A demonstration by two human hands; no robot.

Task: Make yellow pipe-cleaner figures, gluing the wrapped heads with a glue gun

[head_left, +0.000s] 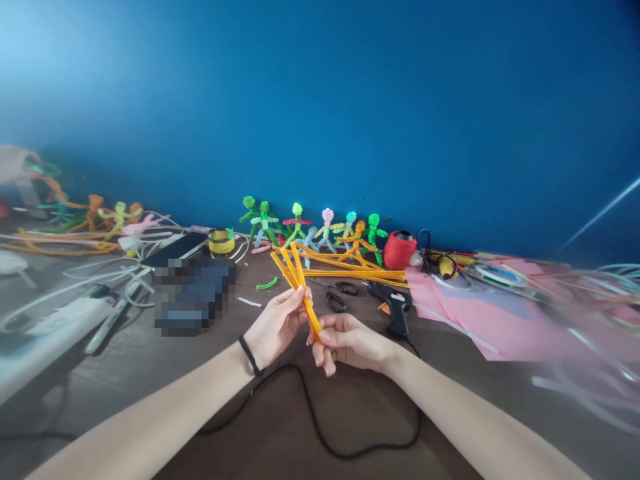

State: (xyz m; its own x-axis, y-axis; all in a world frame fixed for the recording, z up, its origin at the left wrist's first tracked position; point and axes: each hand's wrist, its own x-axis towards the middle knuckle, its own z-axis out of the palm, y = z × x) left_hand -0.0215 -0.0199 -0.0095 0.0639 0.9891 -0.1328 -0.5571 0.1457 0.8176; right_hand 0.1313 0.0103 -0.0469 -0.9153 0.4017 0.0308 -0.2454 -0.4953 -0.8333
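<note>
A small bundle of orange pipe cleaners (pixel 295 270) is held between both hands above the table, its upper ends fanned apart. My left hand (pixel 281 319), with a black band at the wrist, pinches the bundle around its middle. Lower down, my right hand (pixel 345 340) grips the bottom end between thumb and fingers. Behind them lie more orange pipe cleaners (pixel 360 273) in a loose pile. Black-handled scissors (pixel 337 301) and a black glue gun (pixel 397 308) rest just beyond my right hand.
Several pipe-cleaner figures (pixel 297 220) lean along the blue wall, beside a red spool (pixel 399 249). Pink paper sheets (pixel 465 313) cover the right side. At left are a dark, blurred-out phone-like object (pixel 197 297), yellow tape (pixel 221 243) and white cables. A black cord (pixel 320 433) curves in front.
</note>
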